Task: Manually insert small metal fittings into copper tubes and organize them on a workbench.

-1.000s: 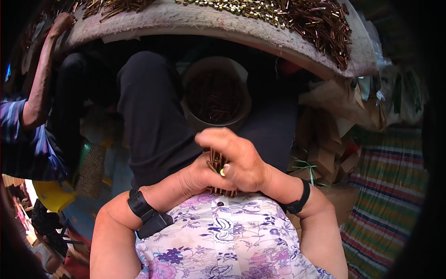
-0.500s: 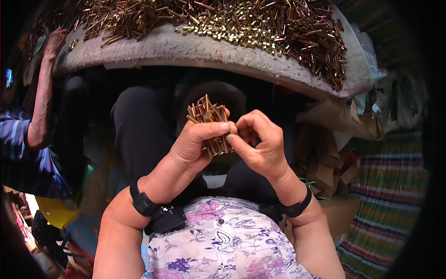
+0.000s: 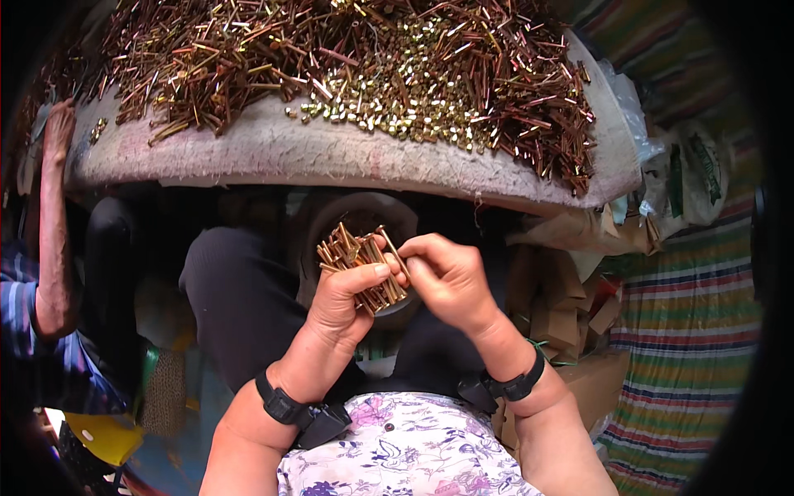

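My left hand [image 3: 337,302] is closed around a bundle of long bronze-coloured bolts [image 3: 354,250], its thumb lying across them. Their ends stick out above and below the grip at mixed angles. One single bolt [image 3: 391,246] stands apart at the right side of the bundle, tilted, between my two hands. The fingertips of my right hand [image 3: 451,277] are pinched at this bolt, with its other fingers curled in. A round pale bucket [image 3: 397,212] sits below the hands, between my knees, partly hidden by them.
Ahead, a cloth-covered table [image 3: 248,157] carries a heap of long bolts [image 3: 215,66] and a patch of small gold-coloured nuts [image 3: 397,103]. Another person's arm [image 3: 51,223] reaches onto its left end. Cardboard [image 3: 562,326] and a striped sheet [image 3: 670,355] lie at right.
The view has tilted, showing more of the table. My right hand has drawn slightly away from the bundle, and a single bolt now stands out at its fingertips.
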The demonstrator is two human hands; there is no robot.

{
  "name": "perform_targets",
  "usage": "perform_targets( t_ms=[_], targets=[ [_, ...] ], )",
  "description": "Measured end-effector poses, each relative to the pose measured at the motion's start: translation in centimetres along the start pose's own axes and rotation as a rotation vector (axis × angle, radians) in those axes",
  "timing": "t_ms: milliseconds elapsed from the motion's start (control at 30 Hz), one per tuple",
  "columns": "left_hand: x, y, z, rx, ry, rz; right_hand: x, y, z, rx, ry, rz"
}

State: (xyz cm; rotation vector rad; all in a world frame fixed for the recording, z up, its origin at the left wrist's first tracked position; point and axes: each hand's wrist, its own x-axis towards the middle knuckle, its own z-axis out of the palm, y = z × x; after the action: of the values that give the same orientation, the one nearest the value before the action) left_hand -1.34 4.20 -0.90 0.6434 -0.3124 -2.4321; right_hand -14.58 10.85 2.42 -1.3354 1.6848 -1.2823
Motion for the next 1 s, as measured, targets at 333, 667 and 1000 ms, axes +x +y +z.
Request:
perform_targets(
  t_ms=[333, 667, 1000],
  targets=[
    [0.5, 0.7, -0.8, -0.036, -0.08, 0.012, 0.0, 0.4, 0.2, -0.013, 0.054, -0.037],
    [0.4, 1.2, -1.1, 0.04, -0.041, 0.023, 4.2, -3.6, -4.9, -0.119, -0.133, 0.017],
    [0.3, 1.5, -1.0, -0.021, 0.089, 0.082, 6.3, -4.8, -1.3, -0.442, -0.288, -0.312]
  ],
)
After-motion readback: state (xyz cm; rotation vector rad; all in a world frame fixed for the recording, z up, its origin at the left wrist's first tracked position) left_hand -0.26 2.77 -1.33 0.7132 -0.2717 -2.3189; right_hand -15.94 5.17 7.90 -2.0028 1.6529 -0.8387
